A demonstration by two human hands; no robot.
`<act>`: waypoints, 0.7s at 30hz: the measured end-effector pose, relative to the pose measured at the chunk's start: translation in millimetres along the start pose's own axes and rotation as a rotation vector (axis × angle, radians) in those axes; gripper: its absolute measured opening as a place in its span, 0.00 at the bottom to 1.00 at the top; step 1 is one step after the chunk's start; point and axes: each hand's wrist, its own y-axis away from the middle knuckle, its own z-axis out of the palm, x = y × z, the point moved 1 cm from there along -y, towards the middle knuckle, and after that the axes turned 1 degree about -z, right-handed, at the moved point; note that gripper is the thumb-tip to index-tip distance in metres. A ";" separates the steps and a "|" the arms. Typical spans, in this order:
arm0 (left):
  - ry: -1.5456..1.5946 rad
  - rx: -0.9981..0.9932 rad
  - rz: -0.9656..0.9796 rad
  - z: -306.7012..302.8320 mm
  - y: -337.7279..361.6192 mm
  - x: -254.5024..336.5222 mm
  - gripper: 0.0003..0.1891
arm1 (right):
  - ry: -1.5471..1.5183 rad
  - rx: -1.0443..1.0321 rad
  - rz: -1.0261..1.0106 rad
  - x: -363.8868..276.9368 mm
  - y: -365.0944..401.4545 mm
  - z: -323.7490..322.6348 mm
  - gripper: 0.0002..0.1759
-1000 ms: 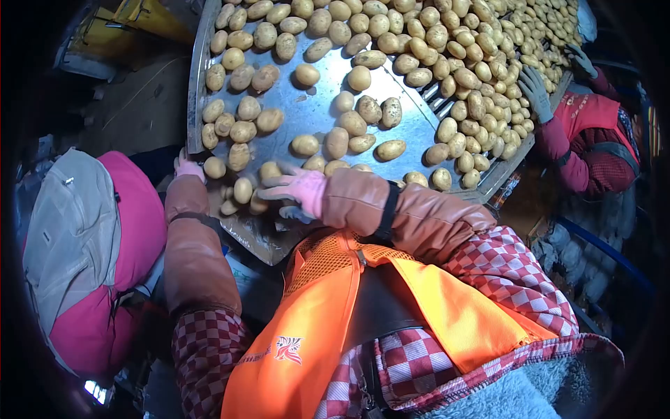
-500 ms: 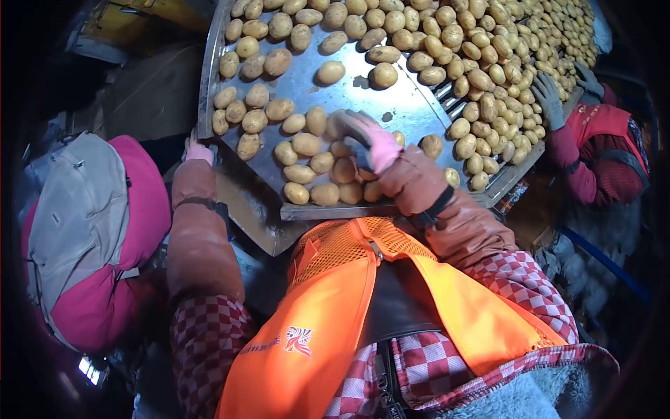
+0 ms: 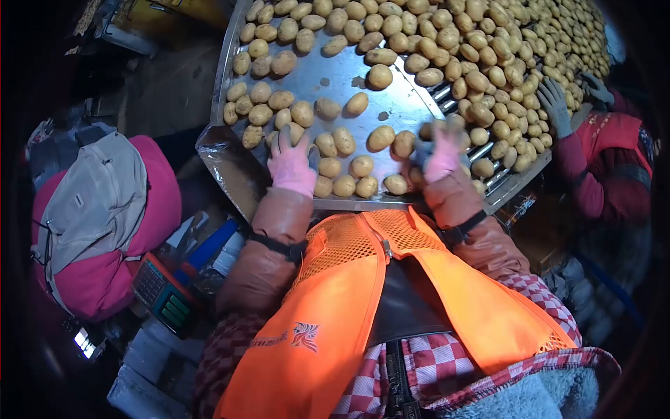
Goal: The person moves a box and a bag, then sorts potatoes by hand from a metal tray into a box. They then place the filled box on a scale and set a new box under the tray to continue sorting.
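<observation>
My left hand (image 3: 292, 166), in a pink glove with grey fingers, lies over the near-left group of potatoes (image 3: 343, 141) with its fingers spread. It touches some of them but grips none that I can see. Farther right, my right hand (image 3: 442, 155), gloved the same way, is smeared by motion among a few potatoes beside the metal rollers (image 3: 481, 151). Its fingers are too blurred to read. Loose potatoes rest on the shiny metal sheet (image 3: 394, 115) between and beyond both hands.
A dense heap of potatoes (image 3: 530, 42) covers the upper right. At the right edge, a co-worker's gloved hand (image 3: 553, 105) touches the heap. Another person in pink with a grey bag (image 3: 98, 195) is at left, near a scale (image 3: 165, 293). A cardboard box (image 3: 234, 164) adjoins the sheet's corner.
My left hand has moved from the sheet's left corner onto the potatoes. My right hand has swept right toward the rollers, and the near potatoes are spread differently.
</observation>
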 end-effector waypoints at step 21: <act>-0.010 -0.225 0.491 18.4 15.3 54.7 0.30 | -0.469 -0.199 0.081 26.6 42.1 -13.8 0.46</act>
